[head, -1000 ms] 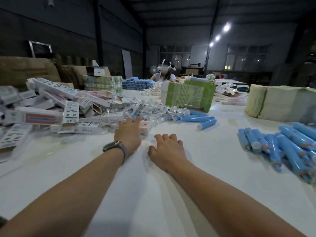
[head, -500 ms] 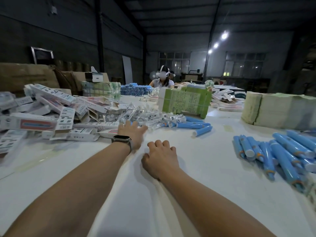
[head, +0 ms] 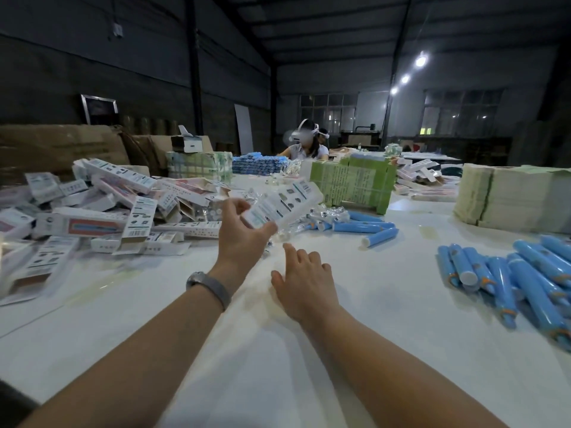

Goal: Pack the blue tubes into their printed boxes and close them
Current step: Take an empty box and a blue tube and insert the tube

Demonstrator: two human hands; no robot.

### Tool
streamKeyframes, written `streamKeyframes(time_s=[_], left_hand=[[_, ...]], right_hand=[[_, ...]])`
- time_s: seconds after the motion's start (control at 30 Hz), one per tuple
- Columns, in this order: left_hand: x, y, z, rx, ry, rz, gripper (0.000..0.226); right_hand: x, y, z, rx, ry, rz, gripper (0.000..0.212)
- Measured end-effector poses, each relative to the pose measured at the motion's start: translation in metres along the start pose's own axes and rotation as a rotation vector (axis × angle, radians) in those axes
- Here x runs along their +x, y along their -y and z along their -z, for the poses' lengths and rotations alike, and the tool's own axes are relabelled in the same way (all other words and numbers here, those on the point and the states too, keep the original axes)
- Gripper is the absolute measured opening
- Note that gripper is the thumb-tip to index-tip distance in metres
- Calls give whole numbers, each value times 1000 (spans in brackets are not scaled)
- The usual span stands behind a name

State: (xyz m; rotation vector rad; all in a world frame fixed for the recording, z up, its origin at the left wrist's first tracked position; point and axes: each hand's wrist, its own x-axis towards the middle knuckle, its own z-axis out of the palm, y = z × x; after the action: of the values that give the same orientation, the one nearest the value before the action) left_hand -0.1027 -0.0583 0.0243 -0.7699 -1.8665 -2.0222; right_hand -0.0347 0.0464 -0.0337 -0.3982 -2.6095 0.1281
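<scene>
Both arms reach forward. Left hand [head: 239, 239] raised, thumb and fingers pinching a box [head: 282, 205]. Right hand [head: 304, 285] low, palm down, fingers spread.

Print covers the boxes [head: 139, 216] and green bundles [head: 352, 183], none legible.

Two hands [head: 244, 239], one held box [head: 282, 203], four loose middle tubes [head: 367, 227].
</scene>
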Motion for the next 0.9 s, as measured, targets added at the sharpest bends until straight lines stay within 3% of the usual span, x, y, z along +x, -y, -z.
streamKeyframes(time_s=[0.1,0.2,0.27,0.37,0.47,0.67,0.77,0.9], left_hand=[[-18,24,8,11,140,175,49],[-20,29,14,-37,252,201,64],[-21,30,17,33,325,118,65],[-22,34,17,32,380,98,44],[-18,37,16,-85,313,171,13],[-19,38,16,-170,323,177,11],[-21,35,15,-229,382,216,18],[-26,32,10,-277,457,250,21]], right_hand=[[1,0,0,83,-4,14,67],[2,-1,3,150,3,69,78],[0,-1,4,162,12,131,82],[-1,2,4,148,16,122,74],[2,2,2,85,34,85,60],[3,-27,11,4,-10,-67,49],[14,-74,48,-190,10,-231,45],[7,-157,106,-528,154,-550,36]])
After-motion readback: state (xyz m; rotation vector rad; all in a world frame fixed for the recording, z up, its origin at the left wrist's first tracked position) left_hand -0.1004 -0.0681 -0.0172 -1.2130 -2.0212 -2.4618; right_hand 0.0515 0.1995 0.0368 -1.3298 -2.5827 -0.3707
